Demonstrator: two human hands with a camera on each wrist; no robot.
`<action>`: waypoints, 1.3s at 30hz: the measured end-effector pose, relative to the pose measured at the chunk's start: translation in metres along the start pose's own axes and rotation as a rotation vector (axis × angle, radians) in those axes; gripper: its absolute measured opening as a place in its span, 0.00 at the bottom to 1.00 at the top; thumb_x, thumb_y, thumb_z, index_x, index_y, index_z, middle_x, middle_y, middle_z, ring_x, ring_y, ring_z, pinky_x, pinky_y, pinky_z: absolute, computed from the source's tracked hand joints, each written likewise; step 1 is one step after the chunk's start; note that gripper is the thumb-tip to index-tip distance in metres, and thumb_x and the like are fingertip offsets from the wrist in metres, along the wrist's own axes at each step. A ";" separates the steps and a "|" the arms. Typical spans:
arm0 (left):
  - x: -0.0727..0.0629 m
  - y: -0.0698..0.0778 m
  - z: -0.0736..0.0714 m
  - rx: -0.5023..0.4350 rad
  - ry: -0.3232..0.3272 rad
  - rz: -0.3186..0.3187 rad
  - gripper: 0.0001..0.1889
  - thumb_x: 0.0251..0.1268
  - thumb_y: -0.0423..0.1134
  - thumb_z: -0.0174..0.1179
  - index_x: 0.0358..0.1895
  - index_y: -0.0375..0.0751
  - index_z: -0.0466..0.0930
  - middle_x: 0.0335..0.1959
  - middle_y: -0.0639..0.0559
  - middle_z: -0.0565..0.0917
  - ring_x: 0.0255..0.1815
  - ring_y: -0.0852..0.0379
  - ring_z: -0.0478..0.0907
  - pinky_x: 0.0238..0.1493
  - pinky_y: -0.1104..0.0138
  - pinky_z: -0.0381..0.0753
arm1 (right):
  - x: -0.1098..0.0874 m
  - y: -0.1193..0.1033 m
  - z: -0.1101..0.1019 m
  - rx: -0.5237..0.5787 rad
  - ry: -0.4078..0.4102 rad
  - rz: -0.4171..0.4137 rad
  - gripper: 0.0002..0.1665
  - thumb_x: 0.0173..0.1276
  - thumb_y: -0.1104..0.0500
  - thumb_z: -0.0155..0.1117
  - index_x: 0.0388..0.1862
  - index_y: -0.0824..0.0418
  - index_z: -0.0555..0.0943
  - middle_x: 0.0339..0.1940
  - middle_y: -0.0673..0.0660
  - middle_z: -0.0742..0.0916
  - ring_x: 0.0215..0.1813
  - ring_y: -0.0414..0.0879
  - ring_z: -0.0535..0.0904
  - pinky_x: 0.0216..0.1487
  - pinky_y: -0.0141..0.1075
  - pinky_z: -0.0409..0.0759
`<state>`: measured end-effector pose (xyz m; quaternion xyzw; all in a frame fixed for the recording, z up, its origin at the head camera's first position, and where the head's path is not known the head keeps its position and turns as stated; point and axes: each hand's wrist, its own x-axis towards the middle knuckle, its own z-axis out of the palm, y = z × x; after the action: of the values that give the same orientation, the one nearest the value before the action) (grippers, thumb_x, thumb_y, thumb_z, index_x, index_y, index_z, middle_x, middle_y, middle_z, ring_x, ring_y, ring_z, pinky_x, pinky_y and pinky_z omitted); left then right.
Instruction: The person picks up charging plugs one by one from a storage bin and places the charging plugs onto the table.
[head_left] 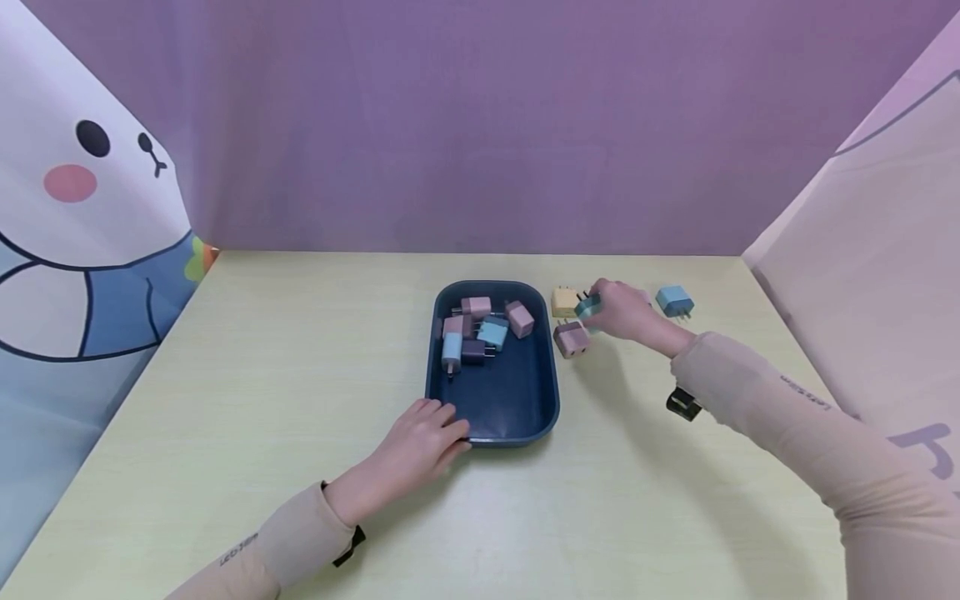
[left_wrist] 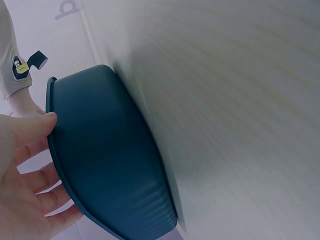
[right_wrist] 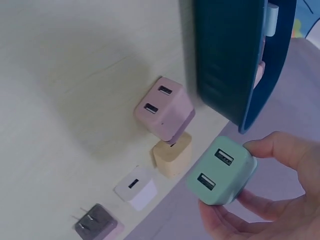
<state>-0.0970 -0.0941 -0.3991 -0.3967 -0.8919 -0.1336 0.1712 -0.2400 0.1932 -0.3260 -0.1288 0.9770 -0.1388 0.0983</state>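
A dark blue tray (head_left: 501, 417) stands on the table with several chargers in it, among them pink ones, a light-blue charger (head_left: 492, 332) and a dark purple charger (head_left: 474, 352). My left hand (head_left: 420, 442) grips the tray's rim at its near left corner, thumb at the outer side in the left wrist view. My right hand (head_left: 626, 312) pinches a mint-green charger (right_wrist: 222, 170) with two USB ports, raised just right of the tray. Beneath it on the table are a pink two-port charger (right_wrist: 165, 109), a yellow charger (right_wrist: 172, 155) and a white charger (right_wrist: 136, 187).
A blue charger (head_left: 675, 300) lies at the far right of the group, prongs toward me. A dark charger with pink (right_wrist: 97, 222) lies near the white one. A purple cloth (head_left: 480, 125) hangs behind the table (head_left: 315, 350), with printed cloths at both sides.
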 end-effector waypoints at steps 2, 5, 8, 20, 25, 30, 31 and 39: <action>0.000 0.000 0.000 0.000 -0.001 -0.003 0.05 0.52 0.41 0.63 0.28 0.45 0.77 0.22 0.55 0.72 0.24 0.58 0.64 0.32 0.66 0.66 | 0.001 0.002 0.001 0.004 -0.007 0.012 0.28 0.55 0.59 0.61 0.50 0.76 0.69 0.43 0.69 0.79 0.42 0.58 0.75 0.42 0.51 0.69; 0.000 0.000 -0.001 0.002 -0.003 -0.006 0.05 0.51 0.41 0.63 0.28 0.45 0.77 0.22 0.55 0.73 0.24 0.58 0.64 0.32 0.66 0.66 | 0.002 0.005 0.003 0.013 -0.012 0.029 0.28 0.55 0.59 0.61 0.49 0.77 0.69 0.41 0.70 0.79 0.41 0.58 0.75 0.43 0.51 0.69; 0.001 0.000 -0.001 0.002 -0.007 -0.007 0.05 0.52 0.41 0.63 0.28 0.45 0.78 0.22 0.55 0.73 0.24 0.58 0.64 0.32 0.67 0.66 | 0.004 0.009 0.006 0.017 -0.005 0.039 0.26 0.54 0.59 0.61 0.46 0.78 0.70 0.39 0.70 0.80 0.40 0.58 0.76 0.43 0.50 0.68; 0.000 0.000 0.000 0.007 -0.031 -0.007 0.05 0.54 0.42 0.61 0.28 0.46 0.77 0.23 0.56 0.72 0.25 0.58 0.64 0.32 0.67 0.66 | 0.005 0.020 0.013 0.028 0.010 0.084 0.24 0.53 0.59 0.62 0.41 0.78 0.73 0.34 0.68 0.80 0.33 0.54 0.75 0.36 0.42 0.71; 0.000 0.000 0.001 0.010 -0.028 -0.006 0.05 0.54 0.42 0.61 0.28 0.46 0.77 0.23 0.56 0.72 0.25 0.58 0.64 0.32 0.67 0.66 | 0.005 0.023 0.017 0.019 0.009 0.076 0.23 0.53 0.59 0.63 0.40 0.78 0.73 0.33 0.68 0.80 0.33 0.54 0.75 0.36 0.43 0.70; 0.000 0.001 0.001 0.009 -0.023 -0.003 0.05 0.53 0.42 0.62 0.28 0.46 0.77 0.23 0.56 0.72 0.25 0.58 0.64 0.32 0.67 0.66 | 0.006 0.027 0.021 0.065 -0.007 0.089 0.23 0.53 0.61 0.63 0.41 0.79 0.72 0.34 0.69 0.80 0.32 0.53 0.75 0.33 0.41 0.72; 0.000 0.001 0.001 0.010 -0.024 -0.003 0.05 0.53 0.42 0.62 0.28 0.46 0.77 0.23 0.56 0.72 0.25 0.58 0.64 0.32 0.67 0.66 | 0.006 0.028 0.022 0.072 -0.010 0.089 0.23 0.54 0.61 0.63 0.41 0.80 0.72 0.34 0.69 0.80 0.32 0.53 0.75 0.33 0.41 0.73; 0.000 0.000 0.001 0.016 -0.035 -0.007 0.05 0.54 0.42 0.61 0.28 0.46 0.77 0.23 0.56 0.72 0.25 0.58 0.64 0.32 0.67 0.65 | 0.006 0.034 0.027 0.110 -0.030 0.101 0.17 0.54 0.62 0.63 0.33 0.76 0.74 0.23 0.61 0.77 0.21 0.45 0.67 0.24 0.34 0.67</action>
<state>-0.0967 -0.0936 -0.3997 -0.3944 -0.8973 -0.1202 0.1580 -0.2473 0.2160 -0.3625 -0.0759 0.9715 -0.1850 0.1269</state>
